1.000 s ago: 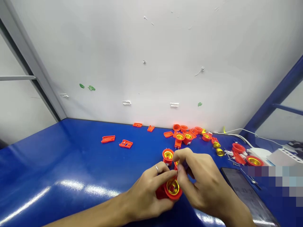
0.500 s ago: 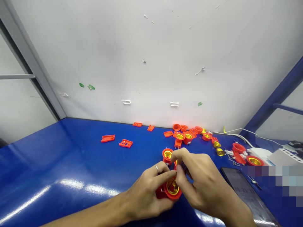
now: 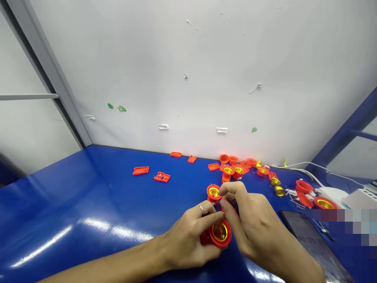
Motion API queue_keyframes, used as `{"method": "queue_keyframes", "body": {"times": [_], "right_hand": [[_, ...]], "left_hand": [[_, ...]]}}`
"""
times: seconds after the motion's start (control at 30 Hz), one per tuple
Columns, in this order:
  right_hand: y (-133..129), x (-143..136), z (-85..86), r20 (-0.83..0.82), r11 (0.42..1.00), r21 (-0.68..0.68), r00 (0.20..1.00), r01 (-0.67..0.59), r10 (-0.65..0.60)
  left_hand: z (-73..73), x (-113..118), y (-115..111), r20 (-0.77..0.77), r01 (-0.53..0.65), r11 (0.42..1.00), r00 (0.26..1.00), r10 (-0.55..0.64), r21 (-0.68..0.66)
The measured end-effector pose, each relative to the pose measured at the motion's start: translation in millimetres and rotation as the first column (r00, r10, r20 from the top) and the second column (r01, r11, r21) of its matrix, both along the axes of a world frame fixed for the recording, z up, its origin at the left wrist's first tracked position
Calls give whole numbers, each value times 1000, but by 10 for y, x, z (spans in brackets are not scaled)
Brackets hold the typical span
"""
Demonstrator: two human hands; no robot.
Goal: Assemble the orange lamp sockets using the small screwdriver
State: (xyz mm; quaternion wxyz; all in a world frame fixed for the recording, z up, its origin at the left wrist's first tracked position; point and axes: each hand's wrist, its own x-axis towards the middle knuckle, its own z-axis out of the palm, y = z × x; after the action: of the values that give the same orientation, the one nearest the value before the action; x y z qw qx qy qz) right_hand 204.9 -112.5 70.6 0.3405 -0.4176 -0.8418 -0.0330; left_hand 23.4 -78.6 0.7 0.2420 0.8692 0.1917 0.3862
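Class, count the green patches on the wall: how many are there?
3: a small green patch and a wider patch beside it at left, a third patch lower, towards the right.

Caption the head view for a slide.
Left hand grips a red socket with a gold lining; right hand works over it above a blue table.

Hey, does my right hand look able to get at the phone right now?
Probably, yes. The phone lies close beside your right hand, and nothing seems to cover it. That hand looks busy with something dark, though, so it may need freeing first.
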Motion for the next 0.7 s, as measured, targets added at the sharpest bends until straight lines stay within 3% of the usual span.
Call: {"method": "queue_keyframes", "body": {"times": [0.17, 0.37, 0.7], "right_hand": [[-71, 21, 64, -28, 992, -109, 997, -68, 65], [-21, -12, 43, -57, 994, 105, 998, -5, 11], [28, 27, 63, -216, 993, 110, 976, 40, -16]], "left_hand": [[-15, 6, -11, 12, -6, 1000, 1000, 6, 3], [3, -3, -9, 20, -19, 1000, 1000, 19, 3], [31, -25, 51, 29, -115, 993, 993, 114, 34]]}}
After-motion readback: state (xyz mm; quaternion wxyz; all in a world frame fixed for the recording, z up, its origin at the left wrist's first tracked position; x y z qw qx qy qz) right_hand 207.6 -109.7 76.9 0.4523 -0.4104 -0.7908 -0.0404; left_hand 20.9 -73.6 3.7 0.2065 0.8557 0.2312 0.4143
